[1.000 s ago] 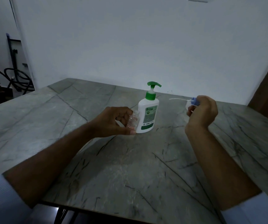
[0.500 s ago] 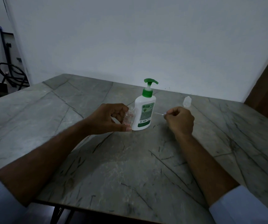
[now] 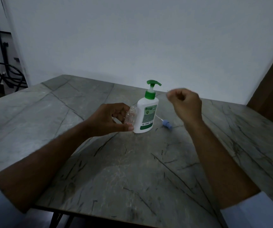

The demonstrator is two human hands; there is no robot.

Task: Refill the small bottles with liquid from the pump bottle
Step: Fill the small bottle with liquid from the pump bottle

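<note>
Clear small bottle [image 3: 130,117] upright, mouth up

The left hand [image 3: 114,118], at frame centre, gripped something between curled fingers and thumb; the right hand [image 3: 186,104], upper right of centre, hung raised, fingers curled.

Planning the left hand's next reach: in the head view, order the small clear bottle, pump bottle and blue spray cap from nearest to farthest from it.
1. Small clear bottle: gripped by the left hand.
2. Pump bottle: standing just right of it.
3. Blue spray cap: lying on the table, right of the pump bottle.
</note>
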